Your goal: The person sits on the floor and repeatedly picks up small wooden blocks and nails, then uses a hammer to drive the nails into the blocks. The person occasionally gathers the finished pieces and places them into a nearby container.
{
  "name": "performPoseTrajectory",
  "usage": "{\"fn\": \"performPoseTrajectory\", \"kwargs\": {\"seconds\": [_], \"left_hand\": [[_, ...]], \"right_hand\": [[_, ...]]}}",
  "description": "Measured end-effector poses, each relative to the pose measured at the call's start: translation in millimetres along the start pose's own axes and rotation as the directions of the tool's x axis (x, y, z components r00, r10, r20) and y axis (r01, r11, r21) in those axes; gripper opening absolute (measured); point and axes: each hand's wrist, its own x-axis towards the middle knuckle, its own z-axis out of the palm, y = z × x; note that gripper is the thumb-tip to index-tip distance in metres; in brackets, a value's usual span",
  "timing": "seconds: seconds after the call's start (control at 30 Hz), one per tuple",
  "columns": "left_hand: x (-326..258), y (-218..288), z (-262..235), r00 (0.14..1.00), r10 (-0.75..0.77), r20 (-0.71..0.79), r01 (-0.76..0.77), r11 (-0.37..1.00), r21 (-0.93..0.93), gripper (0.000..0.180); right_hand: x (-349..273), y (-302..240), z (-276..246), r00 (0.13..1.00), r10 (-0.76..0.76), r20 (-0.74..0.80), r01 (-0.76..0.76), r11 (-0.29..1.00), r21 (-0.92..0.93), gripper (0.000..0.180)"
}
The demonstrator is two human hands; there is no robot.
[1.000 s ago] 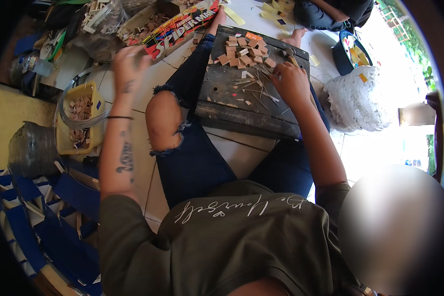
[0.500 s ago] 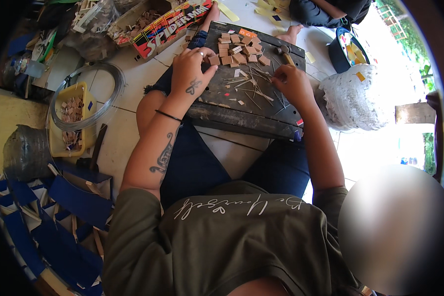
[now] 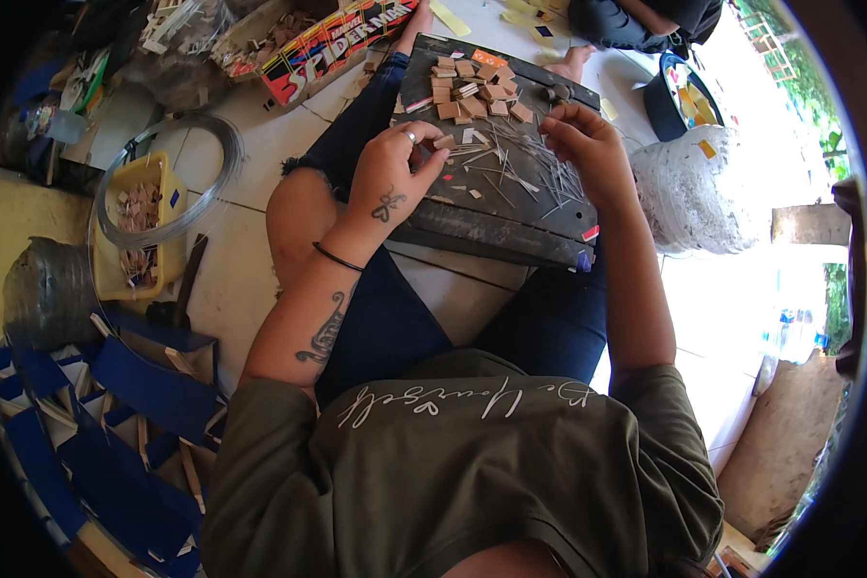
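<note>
Small brown block (image 3: 444, 142) between thumb and fingers of left hand (image 3: 392, 171)

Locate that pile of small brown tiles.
In the head view, the pile of small brown tiles lies on the far half of the black bench, left of the hammer head.

Brown tiles (image 3: 472, 90), wires (image 3: 516, 181) on worktop (image 3: 482, 210)
</note>
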Motion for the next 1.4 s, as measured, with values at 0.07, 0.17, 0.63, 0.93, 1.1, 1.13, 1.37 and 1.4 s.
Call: {"fn": "performPoseTrajectory", "kwargs": {"seconds": [0.07,0.17,0.63,0.93,1.1,1.13,1.37,1.4], "left_hand": [[-2.8,0.9,1.4,1.0,0.015,-0.003,-0.015,0.999,0.053,0.015],[-3.3,-0.3,0.6,0.992,0.129,0.012,-0.13,0.977,0.172,0.013],[-0.6,-4.0,0.4,0.982,0.191,0.013,-0.182,0.911,0.37,0.009],[0.5,-10.5,0.4,0.983,0.182,-0.007,-0.172,0.94,0.296,0.008],[0.5,-10.8,1.2,0.984,0.179,-0.012,-0.168,0.941,0.295,0.008],[0.7,-11.1,1.2,0.983,0.184,-0.011,-0.172,0.939,0.297,0.008],[2.7,-12.4,2.4,0.989,0.143,-0.024,-0.131,0.95,0.285,0.008],[3.4,-12.4,2.4,0.991,0.131,-0.028,-0.119,0.954,0.275,0.009]], "right_hand": [[-1.8,0.0,15.5,1.0,-0.014,0.016,0.013,0.999,0.031,0.016],[-3.3,0.0,38.8,0.996,-0.054,0.073,0.051,0.998,0.037,0.015],[-2.5,-3.5,83.6,0.923,-0.373,0.093,0.371,0.801,-0.47,0.015],[4.2,-0.6,92.7,0.876,-0.463,0.135,0.46,0.72,-0.52,0.013],[5.8,-2.8,93.3,0.857,-0.485,0.174,0.495,0.681,-0.54,0.012],[5.8,-3.6,93.1,0.848,-0.492,0.196,0.512,0.666,-0.543,0.013],[14.0,-6.1,93.9,0.832,-0.45,0.324,0.545,0.555,-0.628,0.013],[14.3,-4.9,94.9,0.824,-0.458,0.333,0.555,0.541,-0.632,0.013]]}}
